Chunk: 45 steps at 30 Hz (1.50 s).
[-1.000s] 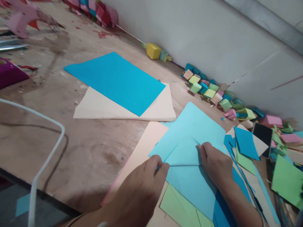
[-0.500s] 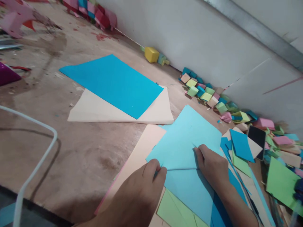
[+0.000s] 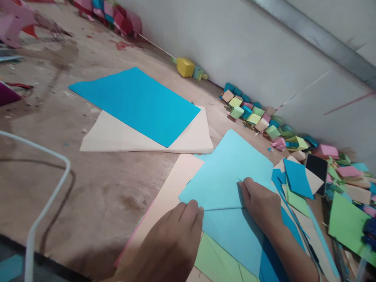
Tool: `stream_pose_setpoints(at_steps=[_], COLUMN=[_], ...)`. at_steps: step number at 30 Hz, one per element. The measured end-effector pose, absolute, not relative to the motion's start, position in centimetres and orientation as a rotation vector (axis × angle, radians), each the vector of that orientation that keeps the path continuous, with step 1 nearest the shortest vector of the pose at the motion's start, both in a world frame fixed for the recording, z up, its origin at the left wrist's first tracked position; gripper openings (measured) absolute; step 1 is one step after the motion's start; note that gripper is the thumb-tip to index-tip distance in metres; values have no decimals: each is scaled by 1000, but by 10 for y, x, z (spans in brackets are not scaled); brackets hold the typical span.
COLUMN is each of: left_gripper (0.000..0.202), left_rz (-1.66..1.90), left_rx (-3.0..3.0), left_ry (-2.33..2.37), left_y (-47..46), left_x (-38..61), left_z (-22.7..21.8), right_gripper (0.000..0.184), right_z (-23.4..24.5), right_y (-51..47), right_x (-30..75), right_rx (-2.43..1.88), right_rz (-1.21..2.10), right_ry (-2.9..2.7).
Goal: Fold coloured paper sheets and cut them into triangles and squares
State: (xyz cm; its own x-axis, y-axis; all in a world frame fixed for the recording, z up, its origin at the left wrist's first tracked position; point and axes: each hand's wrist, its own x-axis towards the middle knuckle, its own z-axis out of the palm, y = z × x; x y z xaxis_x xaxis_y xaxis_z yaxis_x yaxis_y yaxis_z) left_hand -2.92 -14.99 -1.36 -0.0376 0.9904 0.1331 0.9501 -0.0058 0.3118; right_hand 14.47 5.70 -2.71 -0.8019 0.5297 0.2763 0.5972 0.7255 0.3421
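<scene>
Scuffed brown counter [image 3: 96, 188] runs up to a pale wall [image 3: 235, 43], and I work at its near edge. At nine o'clock a white tube [image 3: 44, 211] curves over the edge. At eleven o'clock a deep blue sheet [image 3: 135, 103] lies flat across a cream sheet [image 3: 117, 139], both well apart from my hands.

My left hand [image 3: 173, 246] sits at six o'clock, fingers curled shut, its fingertips [image 3: 194, 207] pressed on the left end of a crease in the light blue paper [image 3: 232, 172]. Whether it pinches the edge or only presses, I cannot tell. That paper is pale sky blue, matte and smooth, folded so a flap lies over its lower half. The crease, its long axis here, runs from nine to three o'clock between my hands, and a free corner points to twelve. It rests on a peach sheet [image 3: 173, 188] and green sheets [image 3: 217, 264].

My right hand [image 3: 260, 203] lies at four o'clock, fingers bent and closed, knuckles down on the right end of the crease.

Toward two o'clock, small folded paper cubes [image 3: 255, 117] line the wall, and a dark phone [image 3: 317, 172] lies among loose scraps.
</scene>
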Motion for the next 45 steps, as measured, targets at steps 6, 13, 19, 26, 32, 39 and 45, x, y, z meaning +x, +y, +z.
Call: stream_pose_setpoints(at_steps=[6, 13, 19, 26, 32, 39, 45], left_gripper=[45, 40, 45, 69, 69, 54, 36], left_rz=[354, 244, -25, -119, -106, -40, 48], left_rx=[2136, 2468, 2666, 2547, 2556, 2518, 2629], left_ry=[2045, 2206, 2151, 2154, 2133, 2138, 2207], left_y=[-152, -144, -138, -125, -130, -153, -158], left_x=[-23, -1, 17, 31, 20, -4, -11], left_z=[-11, -17, -12, -15, -11, -8, -8], right_gripper=[40, 40, 39, 40, 40, 44, 45], right_z=[-27, -31, -32, -31, -32, -31, -32], right_y=[59, 59, 59, 60, 60, 60, 60], right_x=[146, 145, 146, 147, 147, 148, 147], right_rx=[-891, -912, -905, -924, -920, -991, -1023], right_rz=[-637, -627, -586, -591, -564, -529, -521], right_ry=[-2782, -2766, -2790, -2802, -2800, -2862, -2856])
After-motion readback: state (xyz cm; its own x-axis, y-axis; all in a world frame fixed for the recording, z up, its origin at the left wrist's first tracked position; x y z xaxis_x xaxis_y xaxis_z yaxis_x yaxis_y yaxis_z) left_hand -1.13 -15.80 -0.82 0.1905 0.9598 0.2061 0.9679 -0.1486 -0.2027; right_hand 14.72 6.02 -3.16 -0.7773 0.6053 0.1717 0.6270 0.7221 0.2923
